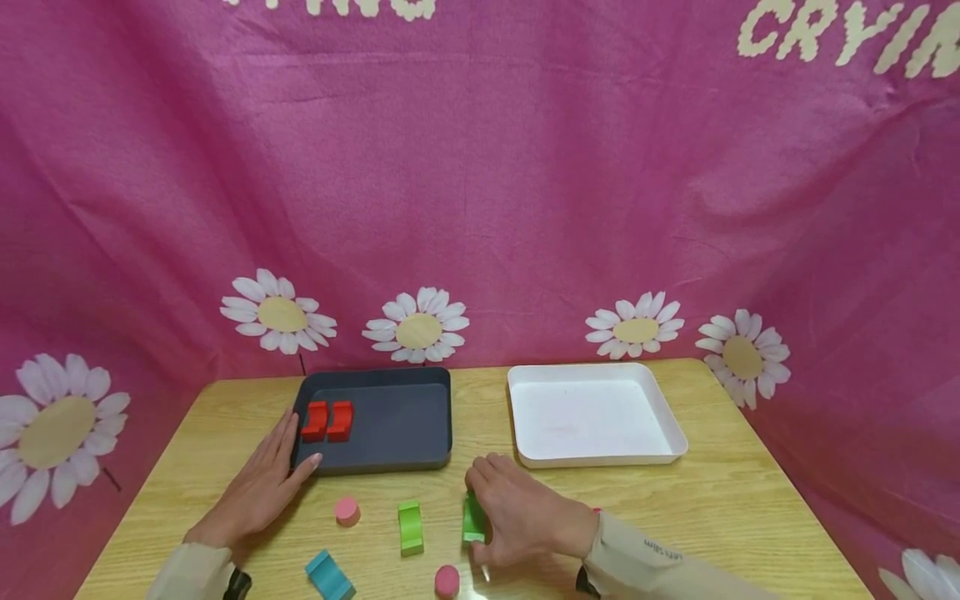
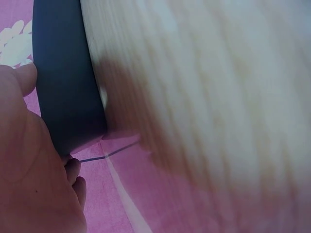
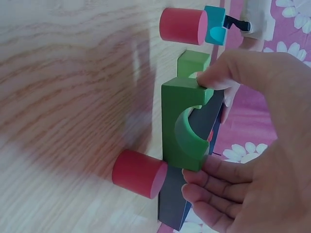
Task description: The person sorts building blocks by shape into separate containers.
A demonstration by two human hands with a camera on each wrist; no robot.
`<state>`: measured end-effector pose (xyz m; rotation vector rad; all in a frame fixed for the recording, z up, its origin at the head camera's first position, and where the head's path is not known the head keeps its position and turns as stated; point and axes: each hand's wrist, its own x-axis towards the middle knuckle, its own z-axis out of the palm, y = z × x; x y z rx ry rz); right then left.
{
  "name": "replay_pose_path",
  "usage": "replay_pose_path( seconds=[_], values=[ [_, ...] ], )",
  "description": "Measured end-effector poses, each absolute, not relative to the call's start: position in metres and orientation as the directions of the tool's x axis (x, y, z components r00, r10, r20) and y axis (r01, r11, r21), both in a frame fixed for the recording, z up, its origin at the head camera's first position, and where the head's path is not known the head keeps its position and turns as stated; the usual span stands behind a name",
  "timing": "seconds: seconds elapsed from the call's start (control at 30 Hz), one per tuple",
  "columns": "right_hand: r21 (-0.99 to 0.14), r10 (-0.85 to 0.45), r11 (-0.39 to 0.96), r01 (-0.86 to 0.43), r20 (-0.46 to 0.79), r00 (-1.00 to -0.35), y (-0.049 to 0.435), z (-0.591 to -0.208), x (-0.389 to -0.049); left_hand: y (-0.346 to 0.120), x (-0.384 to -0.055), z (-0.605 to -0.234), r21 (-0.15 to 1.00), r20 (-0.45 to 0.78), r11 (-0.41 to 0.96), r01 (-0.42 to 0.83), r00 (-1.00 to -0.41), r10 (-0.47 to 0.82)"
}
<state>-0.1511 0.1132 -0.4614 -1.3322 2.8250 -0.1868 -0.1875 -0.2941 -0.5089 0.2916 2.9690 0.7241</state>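
Observation:
My right hand [image 1: 517,510] pinches a green block with a curved notch [image 3: 182,126] near the front middle of the table. In the right wrist view the thumb is at one end of it and the fingertips are at the other. My left hand [image 1: 262,475] lies at the near left corner of the dark tray [image 1: 405,429], fingers straight along its left side and thumb at its front edge. Two red notched blocks [image 1: 317,422] stand side by side in that tray. A lighter green notched block [image 1: 411,527] lies on the table between the hands.
A white tray [image 1: 600,417] stands at the back right. Nearer the front are a pink cylinder [image 1: 347,511], a darker pink-red cylinder [image 1: 447,582] and a blue notched block [image 1: 330,575]. Something small and red [image 1: 597,510] peeks out behind the right wrist. A pink flowered cloth [image 1: 480,208] hangs behind.

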Motion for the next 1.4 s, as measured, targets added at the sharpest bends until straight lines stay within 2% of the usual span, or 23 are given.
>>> replay_pose_path(
  seconds=[0.2, 0.5, 0.87, 1.4],
  values=[
    [-0.136, -0.777, 0.620, -0.773, 0.026, -0.628, 0.114, -0.455, -0.156, -0.294, -0.187, -0.508, 0.459, -0.035, 0.874, 0.157, -0.980, 0.195],
    [-0.081, -0.809, 0.580, -0.811, 0.063, -0.585, 0.108, -0.439, -0.167, -0.294, -0.188, -0.508, 0.462, -0.025, 0.870, 0.172, -0.978, 0.207],
    [-0.105, -0.808, 0.585, -0.804, 0.008, -0.589, 0.094, -0.417, -0.183, -0.294, -0.188, -0.509, 0.446, -0.031, 0.878, 0.171, -0.978, 0.206],
    [-0.118, -0.827, 0.560, -0.820, -0.024, -0.562, 0.075, -0.394, -0.208, -0.294, -0.187, -0.507, 0.453, -0.037, 0.876, 0.167, -0.978, 0.205]
  ],
)
